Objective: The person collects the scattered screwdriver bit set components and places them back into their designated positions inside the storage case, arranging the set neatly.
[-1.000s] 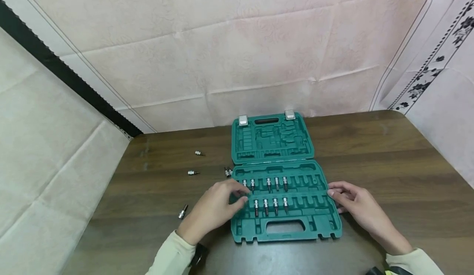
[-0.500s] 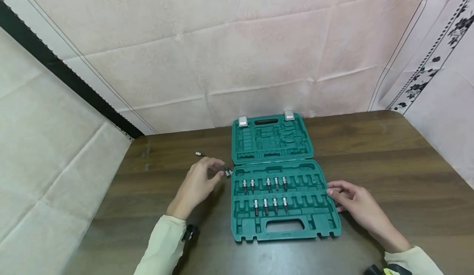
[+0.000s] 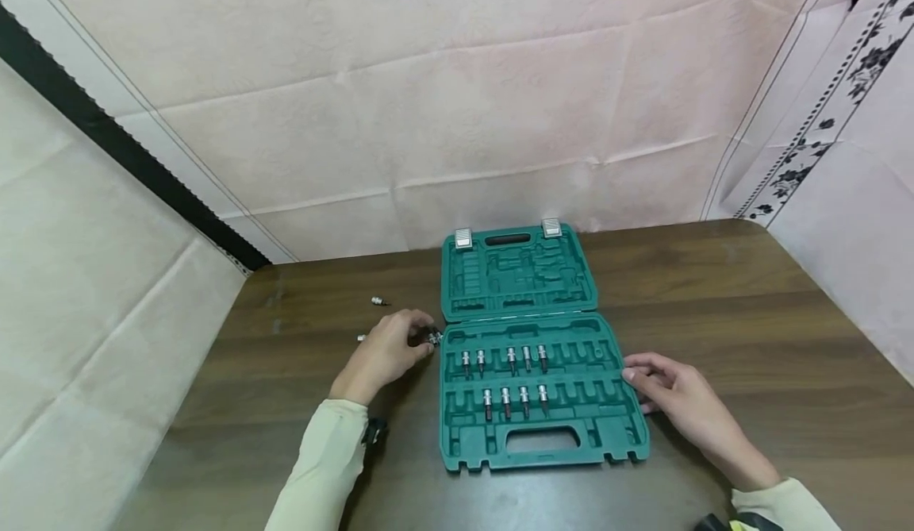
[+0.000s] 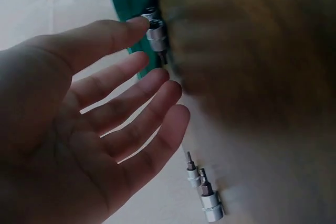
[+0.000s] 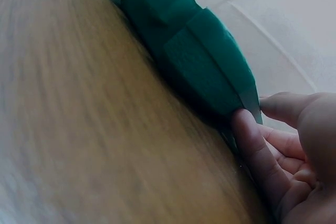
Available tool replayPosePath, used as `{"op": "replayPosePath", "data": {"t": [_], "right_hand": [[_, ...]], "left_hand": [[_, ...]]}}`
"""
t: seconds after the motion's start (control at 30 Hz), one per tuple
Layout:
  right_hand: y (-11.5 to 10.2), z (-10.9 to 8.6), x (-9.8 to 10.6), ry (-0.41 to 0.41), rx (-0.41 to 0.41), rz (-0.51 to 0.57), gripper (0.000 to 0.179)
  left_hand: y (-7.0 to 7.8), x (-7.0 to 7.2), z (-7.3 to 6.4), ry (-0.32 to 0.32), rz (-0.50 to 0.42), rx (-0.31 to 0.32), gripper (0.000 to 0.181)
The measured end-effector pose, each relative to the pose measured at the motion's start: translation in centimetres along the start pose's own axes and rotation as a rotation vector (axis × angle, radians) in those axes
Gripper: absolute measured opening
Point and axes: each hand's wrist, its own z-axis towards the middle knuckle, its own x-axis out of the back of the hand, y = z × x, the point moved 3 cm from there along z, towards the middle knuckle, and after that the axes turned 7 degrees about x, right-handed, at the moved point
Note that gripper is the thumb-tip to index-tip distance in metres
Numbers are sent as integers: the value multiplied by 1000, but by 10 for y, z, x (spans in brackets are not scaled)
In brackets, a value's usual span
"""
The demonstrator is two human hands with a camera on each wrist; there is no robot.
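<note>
An open green socket case (image 3: 467, 452) lies on the table, its lid (image 3: 517, 273) folded back. Several silver bit sockets (image 3: 524, 400) with dark tips stand in two rows of its lower half. Just left of the case's hinge, my left hand (image 3: 378, 356) reaches toward loose bit sockets (image 4: 156, 38). In the left wrist view its thumb tip overlaps one of them, while the other fingers are spread and relaxed; I see no grip. On the opposite side, my right hand (image 3: 678, 392) pinches the case's right edge between thumb and finger, as the right wrist view shows.
Another loose bit socket (image 3: 378, 301) lies behind my left hand, and one more (image 3: 361, 338) is mostly hidden by it. The left wrist view has two bit sockets (image 4: 211, 205) below the fingers. A pale cloth (image 3: 357, 134) hangs behind the wooden table (image 3: 714, 293).
My left hand has left the case's lower tray, moving back and left to the loose bit sockets beside the hinge. My right hand stays at the case's edge.
</note>
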Motion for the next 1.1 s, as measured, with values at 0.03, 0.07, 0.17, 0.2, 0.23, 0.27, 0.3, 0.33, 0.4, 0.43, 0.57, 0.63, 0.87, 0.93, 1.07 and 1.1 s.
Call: {"op": "replayPosePath", "data": {"t": [0.03,0.07,0.17,0.2,0.23,0.27,0.3,0.33,0.4,0.43,0.57,0.63,0.87,0.93,1.07,1.1], "right_hand": [[0,1,-1,0,1,-2,45],[0,1,-1,1,-1,-4,45],[-1,1,-1,7,-5,-11,44],[-1,1,-1,6,-2,-12,45],[-1,0,-1,5,1,-11,45],[-2,0,-1,3,1,-9,44],[-2,0,-1,1,-1,-6,44],[-2,0,-1,1,-2,-5,44],[-2,0,-1,0,-5,-7,44],[-3,1,0,2,-8,-8,44],[-3,1,-1,5,-16,-11,45],[-3,1,-1,3,-17,-9,46],[-3,1,-1,-4,2,-13,45],[-3,1,-1,-4,4,-11,45],[-2,1,0,-6,-8,-5,47],[-2,1,0,-5,-11,-4,47]], "left_hand": [[-1,-1,-1,0,15,-3,34],[-2,-2,-2,3,31,-8,34],[-1,-4,-2,23,59,-23,33],[-1,-5,-1,31,63,-23,32],[-1,-6,-1,40,67,-22,31],[-1,-6,-1,48,70,-21,29],[0,-6,-1,56,73,-21,28],[0,-6,-1,61,76,-22,26],[0,-6,-1,70,80,-25,24],[0,-6,-2,76,84,-28,23],[0,-6,-2,83,104,-29,18],[0,-5,-3,83,110,-22,15],[-3,-4,-4,39,94,-23,15],[-3,-3,-6,5,90,-15,20],[-2,-2,-11,-80,78,7,32],[-1,-2,-12,-96,71,10,35]]}}
